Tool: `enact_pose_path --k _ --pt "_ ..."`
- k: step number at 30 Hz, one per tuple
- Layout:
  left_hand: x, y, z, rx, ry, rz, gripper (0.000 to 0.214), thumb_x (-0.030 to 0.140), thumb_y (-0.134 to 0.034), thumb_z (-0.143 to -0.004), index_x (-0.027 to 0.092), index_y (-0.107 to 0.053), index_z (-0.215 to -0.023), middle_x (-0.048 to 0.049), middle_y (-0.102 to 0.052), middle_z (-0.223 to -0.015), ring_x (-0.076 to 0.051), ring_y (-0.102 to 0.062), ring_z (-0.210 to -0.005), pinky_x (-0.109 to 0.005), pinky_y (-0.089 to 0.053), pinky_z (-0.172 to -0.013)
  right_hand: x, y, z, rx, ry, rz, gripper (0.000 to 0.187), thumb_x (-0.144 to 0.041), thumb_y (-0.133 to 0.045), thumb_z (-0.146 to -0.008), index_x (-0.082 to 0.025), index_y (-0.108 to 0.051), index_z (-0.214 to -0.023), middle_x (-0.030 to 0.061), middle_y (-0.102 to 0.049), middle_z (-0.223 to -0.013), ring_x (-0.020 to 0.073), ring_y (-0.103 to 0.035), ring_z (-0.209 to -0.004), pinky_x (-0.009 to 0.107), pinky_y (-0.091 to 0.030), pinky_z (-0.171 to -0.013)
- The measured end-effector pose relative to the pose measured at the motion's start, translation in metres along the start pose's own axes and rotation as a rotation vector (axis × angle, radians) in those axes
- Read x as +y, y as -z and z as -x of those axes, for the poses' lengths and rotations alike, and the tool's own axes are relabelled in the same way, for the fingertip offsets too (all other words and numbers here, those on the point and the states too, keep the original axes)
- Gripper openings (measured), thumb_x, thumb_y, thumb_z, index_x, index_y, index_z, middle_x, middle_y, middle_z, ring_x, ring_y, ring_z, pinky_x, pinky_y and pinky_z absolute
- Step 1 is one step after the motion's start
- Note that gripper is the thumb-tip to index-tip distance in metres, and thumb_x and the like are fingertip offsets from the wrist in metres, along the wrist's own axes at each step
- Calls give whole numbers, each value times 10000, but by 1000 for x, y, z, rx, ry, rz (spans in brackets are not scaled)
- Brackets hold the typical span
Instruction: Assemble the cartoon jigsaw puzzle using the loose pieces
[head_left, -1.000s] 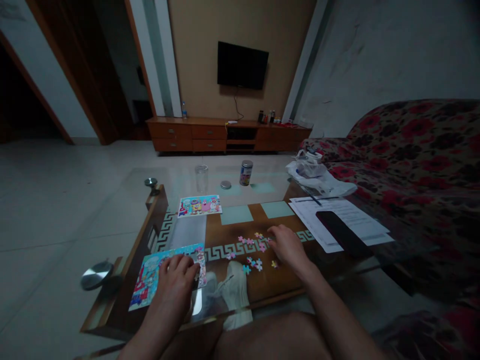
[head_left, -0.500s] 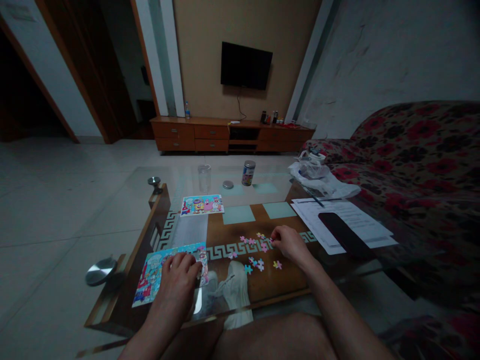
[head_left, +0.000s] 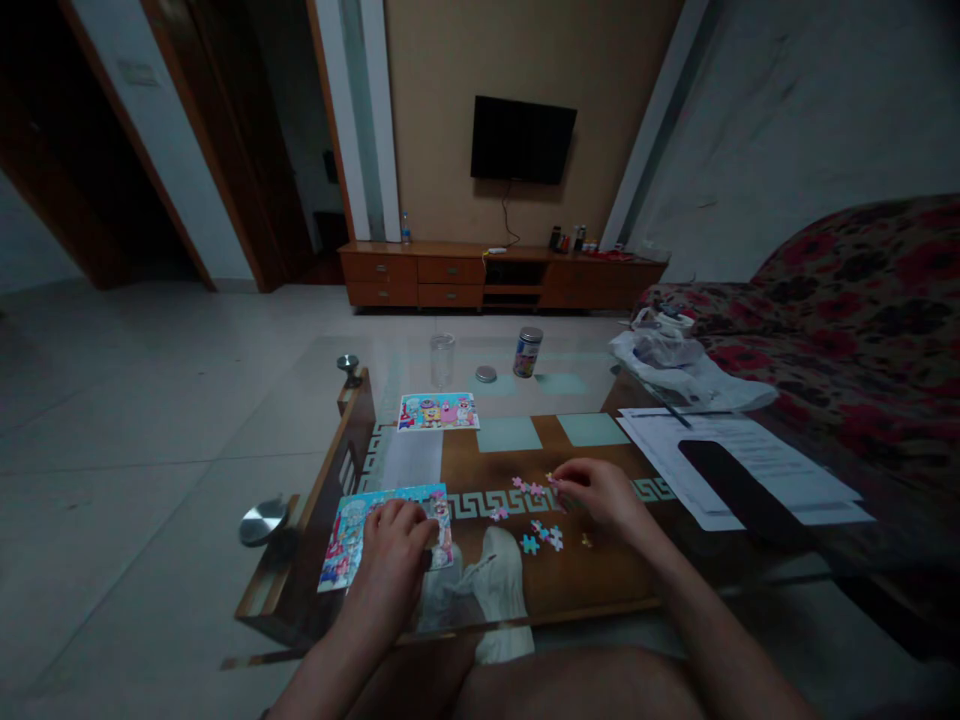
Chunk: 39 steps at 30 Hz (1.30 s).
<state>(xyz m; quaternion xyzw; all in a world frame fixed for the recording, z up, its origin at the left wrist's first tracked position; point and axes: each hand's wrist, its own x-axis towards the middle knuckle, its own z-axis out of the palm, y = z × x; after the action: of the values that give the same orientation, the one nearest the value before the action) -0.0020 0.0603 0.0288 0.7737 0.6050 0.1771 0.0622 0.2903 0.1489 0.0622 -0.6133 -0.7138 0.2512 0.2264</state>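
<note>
My left hand (head_left: 394, 550) rests with fingers spread and slightly bent on a partly covered jigsaw puzzle (head_left: 349, 540), a bright blue cartoon picture at the left of the glass table. My right hand (head_left: 604, 495) is over the loose pieces, thumb and forefinger pinched on a small pink puzzle piece (head_left: 562, 502), which the fingers partly hide. Several pink puzzle pieces (head_left: 534, 489) lie just left of its fingertips. Nearer to me are a blue puzzle piece (head_left: 530, 544) and a few pale ones (head_left: 555, 538). Behind the puzzle lies a cartoon picture card (head_left: 439, 411).
Toward the table's far side stand a clear glass (head_left: 442, 358), a round metal lid (head_left: 486, 374) and a printed tin (head_left: 528, 352). Papers (head_left: 720, 450) with a dark phone (head_left: 735, 490) lie at the right, beside a white plastic bag (head_left: 690, 370). A flowered sofa (head_left: 862, 300) stands beyond.
The view has turned a little to the left. My right hand has shifted slightly left across the loose pieces, over a pink one. My left hand stays on the puzzle.
</note>
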Motion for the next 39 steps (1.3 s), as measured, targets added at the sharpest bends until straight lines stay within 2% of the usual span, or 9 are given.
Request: enact_pose_path --k 5,7,10,13,19,25,31,35,39 --pt "-12 10 1 157 24 65 370 -19 -449 -746 196 -636 -983 -65 -630 -995 -256 -487 -989 -399 -350 -826 -49 -37 -7 -90 87 -190 86 -210 -624 -753 -162 -695 -743 49 -710 -762 152 -623 -700 232 -441 -629" --pt "-15 12 1 219 39 97 340 -15 -431 -766 188 -621 -963 -62 -628 -968 -251 -488 -975 -394 -351 -819 -67 -55 -10 -153 91 -221 98 -183 -604 -771 -157 -695 -748 38 -699 -705 134 -603 -634 226 -430 -593" --pt "-16 12 -1 245 62 133 283 25 -438 -809 192 -606 -964 -56 -625 -952 -252 -492 -963 -395 -355 -811 -89 -77 -14 -201 140 -173 115 -133 -599 -766 -153 -709 -743 35 -704 -712 127 -594 -647 222 -410 -599" --pt "-17 9 -3 239 79 170 243 63 -472 -827 184 -598 -996 -62 -628 -963 -257 -499 -968 -408 -363 -824 -103 -89 -17 -248 158 -139 126 -106 -601 -752 -148 -711 -707 31 -696 -682 121 -575 -626 220 -393 -583" --pt "-19 5 -7 223 39 283 229 101 -540 -829 187 -589 -1035 -63 -638 -987 -247 -524 -970 -400 -388 -836 -112 -105 -21 -367 111 -287 154 -67 -581 -739 -137 -681 -645 13 -653 -592 99 -538 -543 198 -384 -527" --pt "-20 1 -9 218 28 306 118 116 -587 -815 197 -626 -892 -33 -666 -876 -229 -562 -877 -374 -398 -783 -118 -109 -18 -403 66 -340 200 -13 -546 -716 -138 -654 -603 -22 -579 -510 82 -495 -484 188 -365 -492" --pt "-24 -4 -15 233 69 351 134 75 -602 -777 179 -633 -855 -43 -679 -857 -216 -581 -847 -347 -428 -758 -115 -115 -18 -375 33 -424 178 -19 -550 -724 -137 -663 -655 -20 -600 -534 81 -514 -504 184 -393 -513" --pt "-23 -1 -18 238 114 377 118 85 -599 -775 187 -631 -825 -30 -679 -829 -205 -593 -834 -340 -440 -759 -112 -119 -19 -359 -2 -469 213 3 -520 -721 -138 -677 -745 -15 -631 -576 90 -551 -531 191 -429 -541" --pt "-24 4 -20 223 164 390 103 104 -581 -790 185 -635 -823 -30 -687 -830 -194 -612 -827 -326 -455 -753 -111 -113 -20 -315 10 -471 197 -6 -525 -736 -136 -672 -757 3 -659 -643 96 -571 -574 208 -453 -588"
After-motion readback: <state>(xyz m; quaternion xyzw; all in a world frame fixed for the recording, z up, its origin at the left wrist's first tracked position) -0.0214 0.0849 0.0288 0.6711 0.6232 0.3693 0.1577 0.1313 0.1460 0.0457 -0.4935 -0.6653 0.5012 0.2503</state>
